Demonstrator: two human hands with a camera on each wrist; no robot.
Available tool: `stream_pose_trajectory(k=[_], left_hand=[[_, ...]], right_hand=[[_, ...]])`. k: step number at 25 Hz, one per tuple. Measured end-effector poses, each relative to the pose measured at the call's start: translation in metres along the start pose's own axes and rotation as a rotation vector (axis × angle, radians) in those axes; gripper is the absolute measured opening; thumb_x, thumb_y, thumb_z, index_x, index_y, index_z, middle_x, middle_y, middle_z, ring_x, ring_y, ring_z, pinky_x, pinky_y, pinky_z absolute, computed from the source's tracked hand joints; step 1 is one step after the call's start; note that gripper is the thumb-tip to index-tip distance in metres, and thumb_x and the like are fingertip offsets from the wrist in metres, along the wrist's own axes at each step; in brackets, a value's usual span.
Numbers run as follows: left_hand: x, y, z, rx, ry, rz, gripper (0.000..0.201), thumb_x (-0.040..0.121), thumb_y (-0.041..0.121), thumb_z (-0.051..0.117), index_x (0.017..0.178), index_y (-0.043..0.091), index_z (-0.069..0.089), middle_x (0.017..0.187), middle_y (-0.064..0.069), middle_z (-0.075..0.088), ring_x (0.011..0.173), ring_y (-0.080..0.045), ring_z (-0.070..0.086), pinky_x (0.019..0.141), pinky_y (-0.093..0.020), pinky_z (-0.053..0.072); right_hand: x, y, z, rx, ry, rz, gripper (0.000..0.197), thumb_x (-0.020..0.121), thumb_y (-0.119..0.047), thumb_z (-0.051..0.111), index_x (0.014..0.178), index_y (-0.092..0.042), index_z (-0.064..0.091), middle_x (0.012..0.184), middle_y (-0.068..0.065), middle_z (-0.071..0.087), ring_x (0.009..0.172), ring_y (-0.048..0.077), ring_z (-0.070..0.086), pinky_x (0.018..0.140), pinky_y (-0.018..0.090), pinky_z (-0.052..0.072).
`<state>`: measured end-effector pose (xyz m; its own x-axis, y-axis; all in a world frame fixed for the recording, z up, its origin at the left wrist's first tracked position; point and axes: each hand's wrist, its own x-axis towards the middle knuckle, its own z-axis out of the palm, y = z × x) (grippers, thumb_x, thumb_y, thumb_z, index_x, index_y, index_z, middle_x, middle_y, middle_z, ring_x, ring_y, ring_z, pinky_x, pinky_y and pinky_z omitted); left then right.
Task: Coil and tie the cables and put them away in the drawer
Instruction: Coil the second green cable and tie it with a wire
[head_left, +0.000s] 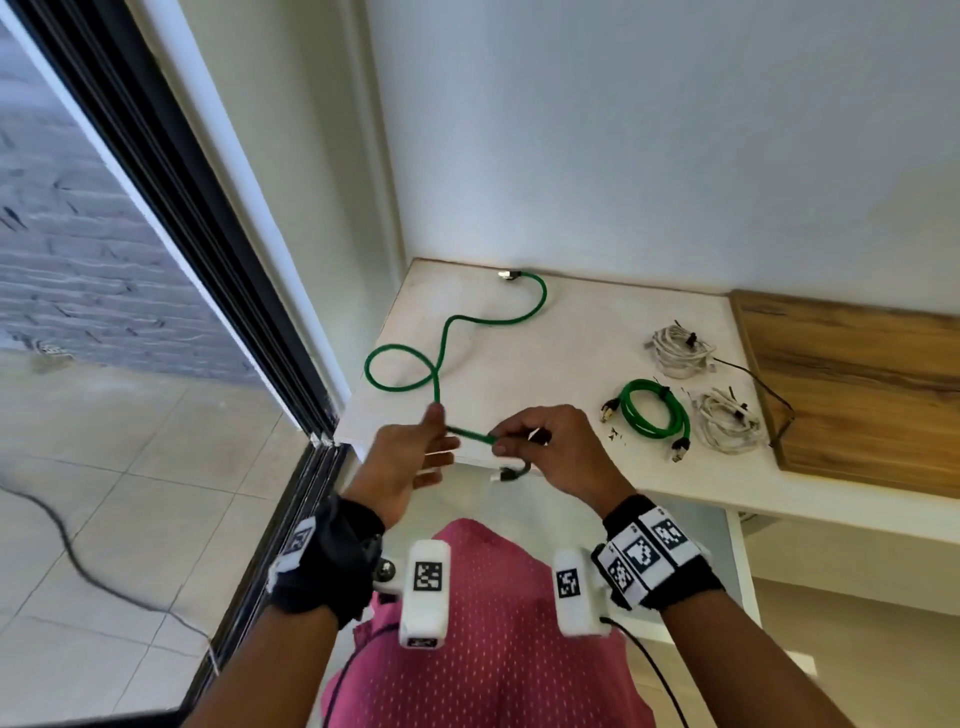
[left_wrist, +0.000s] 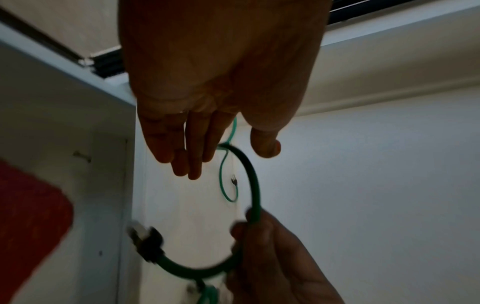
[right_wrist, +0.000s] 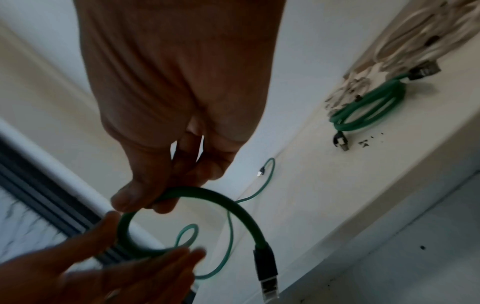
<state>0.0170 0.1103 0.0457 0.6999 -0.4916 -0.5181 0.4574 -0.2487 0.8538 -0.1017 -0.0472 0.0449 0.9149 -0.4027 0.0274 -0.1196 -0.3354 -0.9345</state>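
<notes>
A loose green cable (head_left: 447, 338) snakes across the white counter (head_left: 571, 332) from a plug near the back wall to my hands at the front edge. My right hand (head_left: 540, 447) pinches the cable (right_wrist: 207, 195) near its end between thumb and forefinger, and the black plug (right_wrist: 267, 271) hangs below in a short arc. My left hand (head_left: 415, 457) is held out with straight fingers (left_wrist: 187, 148), the cable (left_wrist: 254, 185) running between its thumb and fingers without a grip on it.
A tied green coil (head_left: 654, 415) and two tied white coils (head_left: 678, 351) (head_left: 730, 423) lie on the counter's right part. A wooden board (head_left: 857, 389) borders them on the right. A dark window frame (head_left: 171, 218) runs along the left.
</notes>
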Motion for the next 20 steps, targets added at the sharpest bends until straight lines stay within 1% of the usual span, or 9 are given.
stream_pose_trajectory(k=[3, 6, 8, 11, 13, 15, 16, 18, 20], left_hand=[[-0.022, 0.003, 0.020, -0.121, 0.000, 0.023, 0.024, 0.094, 0.020, 0.059, 0.105, 0.001, 0.065, 0.079, -0.008, 0.072, 0.072, -0.021, 0.066, 0.080, -0.039, 0.050], [-0.063, 0.017, 0.019, -0.060, -0.017, 0.138, 0.024, 0.099, 0.016, 0.050, 0.110, 0.000, 0.065, 0.063, -0.008, 0.056, 0.048, -0.017, 0.051, 0.059, -0.032, 0.051], [-0.093, 0.028, 0.015, 0.044, -0.057, 0.221, 0.028, 0.101, 0.021, 0.046, 0.107, 0.004, 0.067, 0.058, -0.003, 0.045, 0.044, -0.012, 0.034, 0.046, -0.025, 0.037], [-0.137, 0.043, 0.015, 0.118, -0.130, 0.314, 0.032, 0.101, 0.028, 0.045, 0.102, 0.008, 0.070, 0.054, 0.003, 0.036, 0.046, -0.010, 0.024, 0.042, -0.022, 0.022], [-0.162, 0.052, 0.015, 0.083, -0.176, 0.357, 0.028, 0.099, 0.026, 0.050, 0.099, 0.007, 0.071, 0.054, 0.002, 0.034, 0.047, -0.011, 0.023, 0.042, -0.021, 0.019], [-0.180, 0.060, 0.012, 0.005, -0.236, 0.356, 0.024, 0.097, 0.020, 0.054, 0.097, 0.005, 0.071, 0.054, 0.002, 0.032, 0.047, -0.010, 0.021, 0.042, -0.021, 0.016], [-0.189, 0.062, 0.009, -0.050, -0.275, 0.349, 0.022, 0.096, 0.018, 0.055, 0.096, 0.003, 0.071, 0.053, 0.002, 0.031, 0.046, -0.009, 0.021, 0.042, -0.021, 0.015], [-0.204, 0.066, -0.001, -0.187, -0.359, 0.359, 0.020, 0.093, 0.015, 0.054, 0.092, 0.003, 0.070, 0.050, 0.004, 0.030, 0.042, -0.007, 0.022, 0.041, -0.019, 0.016], [-0.218, 0.071, -0.009, -0.311, -0.455, 0.393, 0.022, 0.091, 0.020, 0.051, 0.092, 0.003, 0.066, 0.047, 0.007, 0.030, 0.038, -0.005, 0.024, 0.040, -0.019, 0.018]], right_hand=[[-0.026, -0.016, 0.004, -0.017, -0.139, -0.010, 0.016, 0.075, -0.011, 0.078, 0.091, -0.014, 0.077, 0.080, -0.006, 0.073, 0.068, 0.004, 0.064, 0.070, 0.020, 0.051], [-0.047, -0.031, -0.017, 0.035, 0.067, -0.044, 0.025, 0.080, -0.007, 0.074, 0.098, -0.023, 0.072, 0.086, -0.006, 0.074, 0.074, 0.007, 0.067, 0.074, 0.029, 0.052], [-0.053, -0.052, -0.034, 0.040, 0.188, -0.125, 0.042, 0.079, 0.002, 0.072, 0.112, -0.025, 0.065, 0.099, -0.004, 0.071, 0.078, 0.006, 0.064, 0.074, 0.028, 0.053], [-0.057, -0.091, -0.039, -0.112, 0.125, -0.275, 0.065, 0.077, 0.004, 0.073, 0.129, -0.028, 0.053, 0.122, -0.007, 0.060, 0.091, 0.006, 0.058, 0.074, 0.017, 0.052], [-0.057, -0.111, -0.030, -0.277, 0.088, -0.386, 0.053, 0.077, -0.001, 0.075, 0.124, -0.022, 0.061, 0.125, -0.003, 0.057, 0.100, 0.009, 0.056, 0.075, 0.015, 0.051], [-0.056, -0.121, -0.021, -0.385, 0.186, -0.525, 0.027, 0.078, -0.002, 0.072, 0.104, -0.011, 0.072, 0.114, 0.006, 0.066, 0.100, 0.020, 0.060, 0.081, 0.017, 0.047], [-0.057, -0.122, -0.020, -0.379, 0.264, -0.557, 0.020, 0.079, -0.001, 0.071, 0.097, -0.009, 0.073, 0.107, 0.007, 0.070, 0.097, 0.023, 0.062, 0.083, 0.017, 0.045], [-0.056, -0.121, -0.027, -0.312, 0.427, -0.508, 0.015, 0.084, -0.011, 0.067, 0.098, -0.014, 0.074, 0.101, 0.004, 0.073, 0.094, 0.020, 0.063, 0.086, 0.019, 0.044], [-0.053, -0.116, -0.039, -0.301, 0.516, -0.334, 0.017, 0.091, -0.034, 0.059, 0.100, -0.028, 0.071, 0.096, 0.000, 0.073, 0.093, 0.017, 0.063, 0.089, 0.036, 0.048]])
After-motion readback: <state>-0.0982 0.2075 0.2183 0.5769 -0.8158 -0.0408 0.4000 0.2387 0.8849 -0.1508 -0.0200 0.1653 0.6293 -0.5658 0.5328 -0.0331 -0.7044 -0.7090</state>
